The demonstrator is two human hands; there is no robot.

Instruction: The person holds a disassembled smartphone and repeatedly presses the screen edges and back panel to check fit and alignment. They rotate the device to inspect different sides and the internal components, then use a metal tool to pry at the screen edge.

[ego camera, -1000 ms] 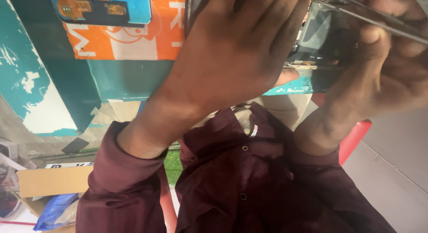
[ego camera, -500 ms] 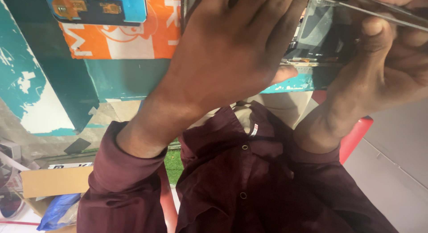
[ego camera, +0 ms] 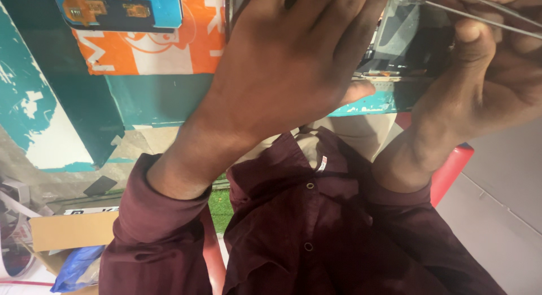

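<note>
Head view, seen in reflection off a mirror-like surface; the person's dark maroon shirt (ego camera: 316,233) fills the lower middle. Landmark for all positions: the dark flat device (ego camera: 403,52), an opened handset-like panel with a glassy face and a pale metal edge along its lower side, at upper right of frame.

Left hand (ego camera: 288,69): spread broadly over the left part of the dark flat device, fingers running up past the top edge, thumb tip showing just below the device's pale edge. Grip: grasping the device, palm and fingers laid against it.

Right hand (ego camera: 485,75): touching the right side of the device, thumb upright against its right edge, fingers curled behind. Grip: clenched on the device from that side.

Thin glass sheet (ego camera: 468,12): a bright edge running diagonally above and right of the device, across the right hand; whether it is attached to the device cannot be told.

Left of the device: an orange and teal printed box (ego camera: 152,52). Far below-left: a brown cardboard piece (ego camera: 70,230). Below-right: a red seat edge (ego camera: 451,165)
</note>
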